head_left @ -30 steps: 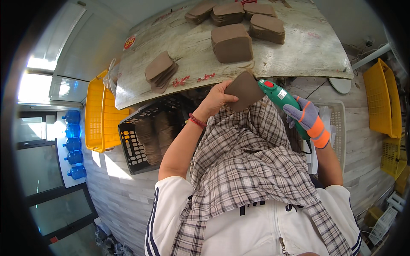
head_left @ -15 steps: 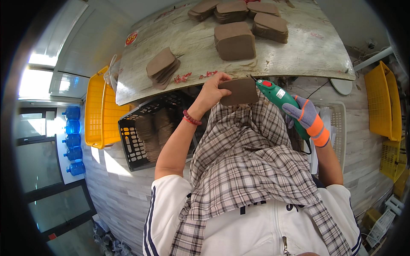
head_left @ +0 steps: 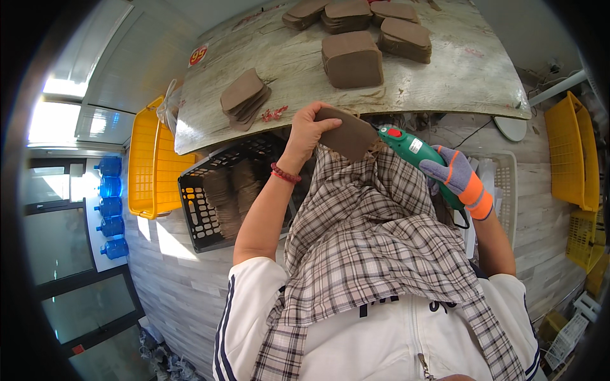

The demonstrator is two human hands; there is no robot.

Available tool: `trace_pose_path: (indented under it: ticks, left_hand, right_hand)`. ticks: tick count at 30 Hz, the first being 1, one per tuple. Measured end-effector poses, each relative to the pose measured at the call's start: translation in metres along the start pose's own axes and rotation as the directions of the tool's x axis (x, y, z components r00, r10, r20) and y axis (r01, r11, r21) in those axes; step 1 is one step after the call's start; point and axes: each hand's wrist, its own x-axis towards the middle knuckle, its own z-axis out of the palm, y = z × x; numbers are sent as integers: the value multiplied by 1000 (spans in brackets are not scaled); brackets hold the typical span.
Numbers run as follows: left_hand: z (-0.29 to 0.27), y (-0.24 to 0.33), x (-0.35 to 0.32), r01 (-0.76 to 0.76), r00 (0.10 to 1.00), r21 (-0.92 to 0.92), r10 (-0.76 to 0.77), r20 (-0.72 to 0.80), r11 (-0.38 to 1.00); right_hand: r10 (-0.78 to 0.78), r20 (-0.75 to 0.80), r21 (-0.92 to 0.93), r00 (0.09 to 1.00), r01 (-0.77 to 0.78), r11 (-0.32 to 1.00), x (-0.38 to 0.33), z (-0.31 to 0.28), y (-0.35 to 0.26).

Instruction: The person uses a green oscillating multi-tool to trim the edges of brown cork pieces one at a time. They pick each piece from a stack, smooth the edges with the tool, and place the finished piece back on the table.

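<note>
My left hand (head_left: 306, 132) pinches a flat brown panel (head_left: 348, 134) with rounded corners by its upper left edge, thumb on top. The panel hangs tilted over my lap, just off the table's near edge. A purple-grey and orange glove covers my right hand (head_left: 456, 176), which is wrapped round a green electric hand tool (head_left: 410, 149) with a red button and a cord. Its narrow tip points at the panel's right edge; whether they touch I cannot tell. On the table, a fanned stack of brown panels (head_left: 244, 95) lies to the left, and a taller stack (head_left: 351, 58) stands mid-table.
More brown stacks (head_left: 405, 39) stand towards the far side of the worn table (head_left: 457, 82). Under its left side, a black crate (head_left: 194, 213) holds many panels. Yellow baskets stand left (head_left: 149, 165) and right (head_left: 569, 152). Several blue water bottles (head_left: 111, 206) line the left.
The panel has turned clockwise in my left hand, its right end dropping. My left hand has shifted slightly left, and the tool's tip has lowered a little.
</note>
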Motion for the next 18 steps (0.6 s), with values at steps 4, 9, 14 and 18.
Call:
trace_pose_path:
  ticks: [4, 9, 14, 18]
  left_hand:
    - [2, 0, 0, 36, 996, 48, -40, 84, 998]
    - [6, -1, -2, 12, 989, 129, -31, 146, 992]
    - [10, 6, -5, 9, 975, 205, -54, 215, 979]
    - [10, 10, -6, 16, 970, 239, -73, 232, 971]
  right_hand:
    - [53, 31, 58, 998, -55, 997, 2, 6, -3]
    - [44, 27, 77, 999, -46, 996, 5, 11, -1]
    - [47, 46, 86, 998, -51, 995, 6, 15, -6]
    - [43, 43, 77, 998, -46, 996, 9, 18, -8]
